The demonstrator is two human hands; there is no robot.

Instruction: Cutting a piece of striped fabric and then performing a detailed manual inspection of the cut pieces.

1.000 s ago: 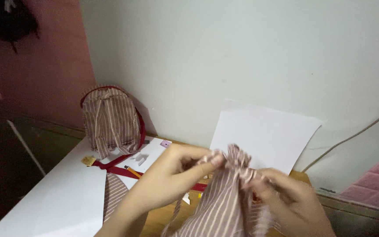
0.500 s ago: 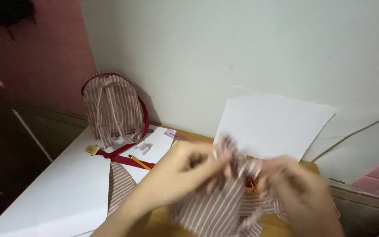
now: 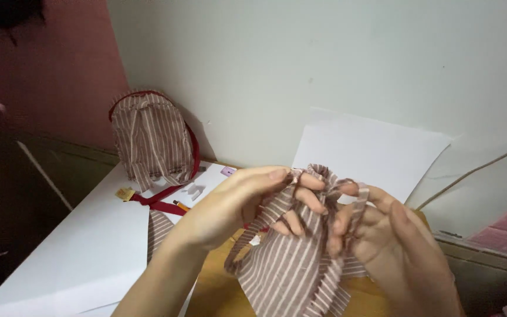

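Gripping a bunched piece of brown fabric with thin white stripes (image 3: 291,264), both hands work in front of the chest, above a wooden tabletop (image 3: 218,293); the left hand (image 3: 239,202) pinches the gathered top edge between thumb and fingers; the right hand (image 3: 391,246) closes round the same fold from the other side, fingers curled into the cloth; behind, a small striped backpack with red trim (image 3: 148,138) leans on the wall, beside a white sheet of paper (image 3: 371,152); a white board (image 3: 83,246) lies at left.

Matt striped cloth (image 3: 291,264), smooth paper (image 3: 365,152)
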